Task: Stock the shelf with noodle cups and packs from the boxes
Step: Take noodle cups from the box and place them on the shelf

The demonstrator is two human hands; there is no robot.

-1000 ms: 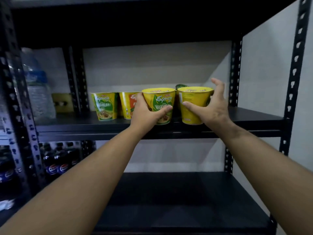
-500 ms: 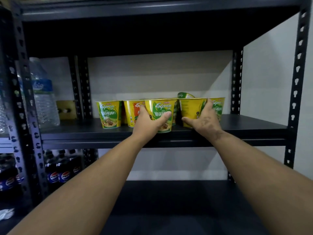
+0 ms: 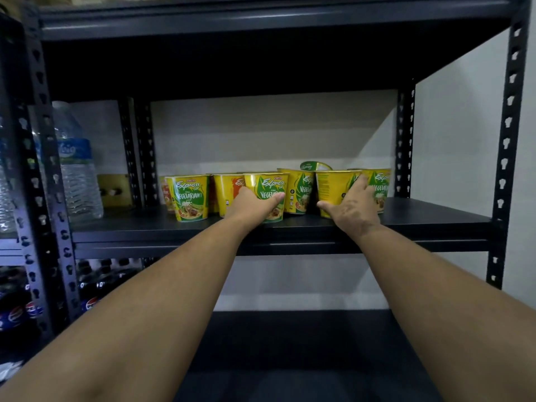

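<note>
Several yellow-and-green noodle cups stand in a row on the middle black shelf (image 3: 435, 219). My left hand (image 3: 253, 207) grips a vegetarian cup (image 3: 268, 187) near the centre, thumb across its front. My right hand (image 3: 352, 210) holds a plain-sided yellow cup (image 3: 332, 187) standing on the shelf, with the thumb at its base and fingers reaching up its right side. Another vegetarian cup (image 3: 190, 197) stands at the left end, one more (image 3: 378, 184) at the right end. Behind them a cup's lid (image 3: 314, 165) sticks up.
A large water bottle (image 3: 75, 172) stands on the neighbouring shelf at left, with cola bottles (image 3: 92, 288) below it. A black upright post (image 3: 404, 143) bounds the shelf at the back right. The lower shelf (image 3: 290, 343) lies beneath my arms.
Both hands have lowered their cups from above the shelf onto it and pushed them back among the row. The camera has tilted upward.
</note>
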